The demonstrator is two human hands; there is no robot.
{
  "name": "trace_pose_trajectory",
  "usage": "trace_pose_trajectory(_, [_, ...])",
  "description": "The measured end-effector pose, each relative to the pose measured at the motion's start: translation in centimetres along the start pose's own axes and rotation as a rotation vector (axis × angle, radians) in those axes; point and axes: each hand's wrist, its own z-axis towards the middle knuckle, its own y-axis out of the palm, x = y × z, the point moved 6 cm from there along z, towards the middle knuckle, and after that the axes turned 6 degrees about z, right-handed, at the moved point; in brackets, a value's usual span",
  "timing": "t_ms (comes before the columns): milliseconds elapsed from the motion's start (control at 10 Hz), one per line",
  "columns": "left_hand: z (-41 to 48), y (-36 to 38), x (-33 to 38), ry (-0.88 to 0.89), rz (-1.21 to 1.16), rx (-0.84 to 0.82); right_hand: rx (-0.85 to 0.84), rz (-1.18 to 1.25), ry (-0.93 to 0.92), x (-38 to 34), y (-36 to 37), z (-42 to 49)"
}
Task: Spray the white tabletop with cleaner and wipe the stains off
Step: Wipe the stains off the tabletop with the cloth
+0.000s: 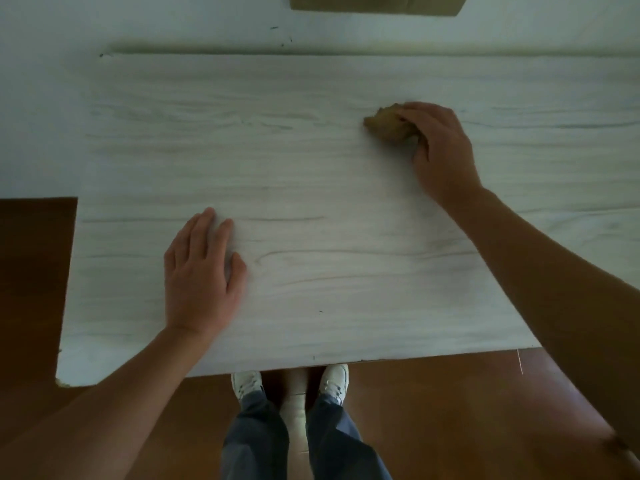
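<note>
The white tabletop (311, 174) with faint grey wood grain fills most of the view. My right hand (440, 150) presses a crumpled brown cloth (388, 124) onto the table at the right of the middle, fingers curled over it. My left hand (199, 271) lies flat on the table near the front left, palm down, fingers together, holding nothing. A small dark speck (321, 311) shows near the front edge. No spray bottle is in view.
A tan box-like object (377, 3) hangs on the white wall beyond the table's far edge. Brown floor (450, 410) lies at the left and below the front edge, where my feet in white shoes (334, 379) stand.
</note>
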Motion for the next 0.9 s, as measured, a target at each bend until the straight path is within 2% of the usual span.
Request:
trace_pose_trajectory(100, [0.0, 0.0, 0.0, -0.002, -0.003, 0.014, -0.087, -0.064, 0.132, 4.3, -0.2, 0.7])
trace_pose_trajectory(200, [0.0, -0.1, 0.0, -0.006, -0.006, 0.017, -0.121, -0.014, 0.146, 4.9, 1.1, -0.7])
trace_pose_trajectory(300, [0.1, -0.2, 0.1, -0.010, 0.004, 0.011, -0.131, 0.042, 0.097, 2.8, 2.4, -2.9])
trace_pose_trajectory(500, [0.1, -0.1, 0.1, -0.016, 0.003, -0.009, -0.363, -0.007, -0.045, 0.5, 2.4, -6.3])
trace_pose_trajectory(600, [0.1, 0.1, 0.0, -0.015, 0.008, -0.013, -0.279, -0.022, 0.034, 2.1, 1.3, -4.9])
trace_pose_trajectory(700, [0.1, 0.0, 0.0, -0.023, 0.003, -0.020, -0.269, -0.038, 0.062, 1.9, 2.3, -5.5])
trace_pose_trajectory(800, [0.1, -0.1, 0.0, -0.029, 0.002, -0.031, -0.266, -0.042, 0.040, 1.2, 3.4, -6.7])
trace_pose_trajectory(900, [0.1, 0.0, 0.0, -0.027, 0.000, -0.037, -0.241, -0.080, -0.072, 1.0, 3.1, -6.3])
